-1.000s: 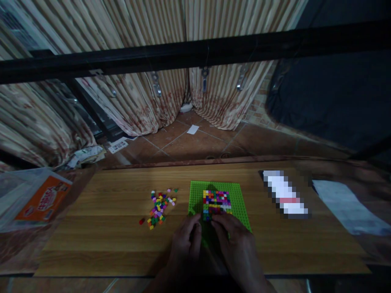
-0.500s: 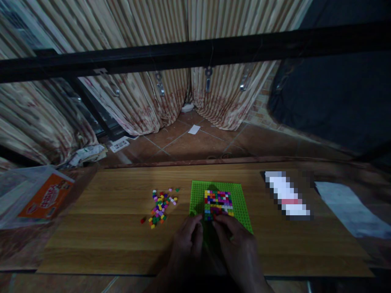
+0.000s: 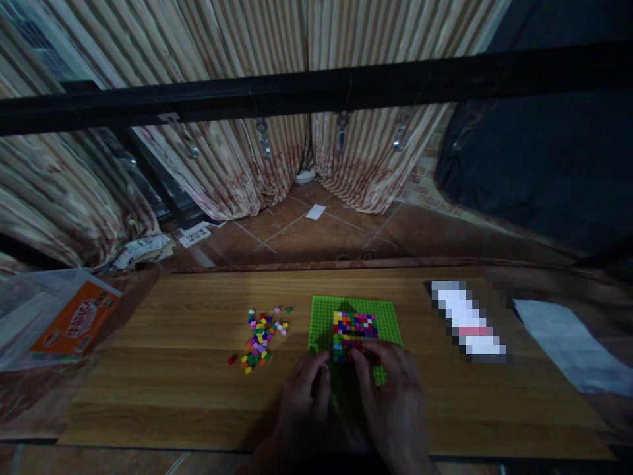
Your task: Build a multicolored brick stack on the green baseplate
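A green studded baseplate point(image 3: 321, 310) lies on the wooden table, bearing a tight rectangular patch of small multicoloured building bricks point(image 3: 353, 322). A dark gap shows across the middle of the patch. My left hand point(image 3: 304, 392) is closed, thumb and forefinger drawn together at the patch's near-left corner; whatever they hold is too small to see. Over the near-right part of the bricks, my right hand point(image 3: 393, 386) has its thumb and fingers bent in a pinch. Its fingers hide some bricks, and I cannot make out what is between them. Left of the plate lies a loose pile of coloured bricks point(image 3: 260, 336).
A dark flat object with a blurred-out bright face point(image 3: 467, 320) lies on the table's right side. Beyond it is a pale sheet point(image 3: 568, 336). A clear bag with an orange label point(image 3: 74, 320) sits at the left. A dark bar with hanging hooks point(image 3: 297, 92) crosses beyond the table.
My right hand has shifted slightly right, its fingers reaching farther over the brick patch and uncovering part of its near edge. My left hand stays by the near-left corner.
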The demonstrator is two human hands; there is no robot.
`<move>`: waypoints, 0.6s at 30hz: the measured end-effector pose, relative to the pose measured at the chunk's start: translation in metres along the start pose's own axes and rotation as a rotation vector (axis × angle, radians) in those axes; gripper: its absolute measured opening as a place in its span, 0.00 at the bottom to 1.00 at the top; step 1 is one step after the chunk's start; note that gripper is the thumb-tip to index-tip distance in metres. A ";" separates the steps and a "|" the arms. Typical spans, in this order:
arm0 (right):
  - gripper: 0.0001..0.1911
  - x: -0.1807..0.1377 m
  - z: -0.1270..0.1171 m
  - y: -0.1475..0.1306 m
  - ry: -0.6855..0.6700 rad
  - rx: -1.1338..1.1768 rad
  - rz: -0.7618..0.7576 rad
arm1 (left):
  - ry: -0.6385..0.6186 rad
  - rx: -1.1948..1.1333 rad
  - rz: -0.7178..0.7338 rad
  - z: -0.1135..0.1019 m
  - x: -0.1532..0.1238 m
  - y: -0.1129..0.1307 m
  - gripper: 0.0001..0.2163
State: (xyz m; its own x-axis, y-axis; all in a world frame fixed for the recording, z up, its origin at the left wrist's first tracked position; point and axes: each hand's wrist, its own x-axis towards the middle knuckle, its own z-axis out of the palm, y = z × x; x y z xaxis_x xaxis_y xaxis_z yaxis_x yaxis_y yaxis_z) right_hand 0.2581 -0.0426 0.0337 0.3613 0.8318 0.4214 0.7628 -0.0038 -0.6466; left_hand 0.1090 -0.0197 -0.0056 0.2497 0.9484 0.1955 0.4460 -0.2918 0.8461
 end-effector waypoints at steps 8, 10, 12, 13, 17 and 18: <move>0.12 -0.003 0.014 0.005 0.077 -0.097 -0.023 | -0.013 0.004 -0.018 0.000 0.001 0.000 0.12; 0.12 -0.004 0.015 0.006 0.081 -0.090 -0.026 | -0.017 -0.003 -0.024 0.000 0.001 -0.001 0.12; 0.11 -0.004 0.015 0.007 0.074 -0.071 -0.029 | -0.020 -0.007 -0.035 0.000 0.001 -0.001 0.12; 0.11 -0.004 0.015 0.008 0.069 -0.061 -0.028 | -0.023 -0.007 -0.038 0.001 0.001 -0.001 0.12; 0.10 -0.004 0.016 0.007 0.059 -0.040 -0.012 | -0.025 -0.005 -0.039 0.000 0.002 0.000 0.12; 0.10 -0.004 0.016 0.007 0.060 -0.038 -0.009 | -0.026 -0.008 -0.037 0.000 0.002 0.000 0.12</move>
State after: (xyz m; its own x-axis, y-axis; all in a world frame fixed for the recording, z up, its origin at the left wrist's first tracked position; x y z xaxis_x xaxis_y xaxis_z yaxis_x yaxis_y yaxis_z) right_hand 0.2532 -0.0374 0.0176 0.3848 0.7969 0.4657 0.7860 -0.0184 -0.6180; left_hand 0.1096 -0.0178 -0.0052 0.2558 0.9548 0.1512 0.4488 -0.2558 0.8562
